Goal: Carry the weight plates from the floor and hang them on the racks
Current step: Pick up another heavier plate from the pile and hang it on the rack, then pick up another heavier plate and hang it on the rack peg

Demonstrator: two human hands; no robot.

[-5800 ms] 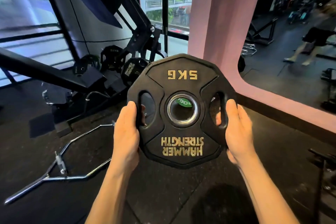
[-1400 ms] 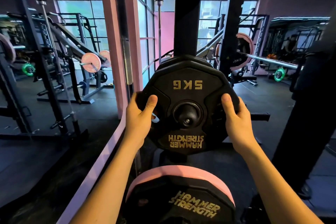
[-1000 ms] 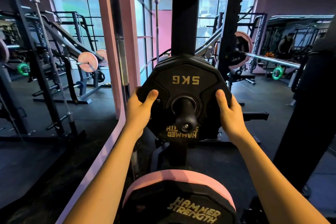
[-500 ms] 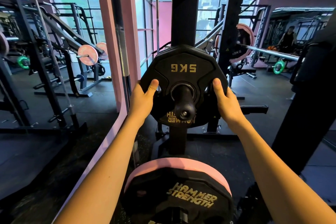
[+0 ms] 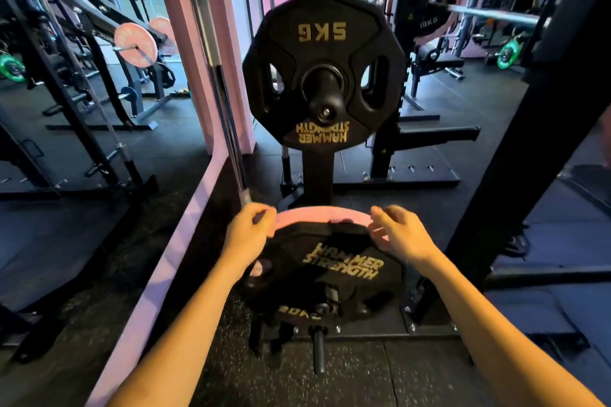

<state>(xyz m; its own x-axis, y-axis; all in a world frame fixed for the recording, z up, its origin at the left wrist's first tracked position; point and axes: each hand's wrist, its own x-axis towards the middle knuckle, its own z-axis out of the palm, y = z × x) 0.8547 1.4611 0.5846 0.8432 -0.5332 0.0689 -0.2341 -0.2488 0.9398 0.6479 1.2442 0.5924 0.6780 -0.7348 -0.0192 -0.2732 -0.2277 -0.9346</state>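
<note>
The 5 kg plate (image 5: 323, 71) hangs on the rack's (image 5: 319, 172) peg (image 5: 324, 99), the peg's capped end poking out through its centre hole, upside-down lettering facing the camera. Both hands are off it and well below it. The left hand (image 5: 246, 231) and right hand (image 5: 398, 231) hover just above a lower plate (image 5: 330, 269), a black one backed by a pink disc (image 5: 310, 213), fingers loosely curled and holding nothing.

What could go wrong: the hung plate looks seated well back on the peg, so a slide-off seems unlikely, though how close it sits to the upright cannot be told from this angle. The nearer risk is the lower plates and a short stub (image 5: 319, 352) jutting toward the near floor; stepping in or turning away carelessly could catch a shin or toe. A bar (image 5: 228, 129) leans upright just left of the rack, and a knock from an arm could tip it.

The floor (image 5: 231, 373) is dark speckled rubber matting, grippy and level. A pink column (image 5: 205, 43) and pink ledge run along the left beside a mirror or glass. Far right stands a rack with a loaded barbell (image 5: 489, 11); far left, more machines and pink plates.
</note>
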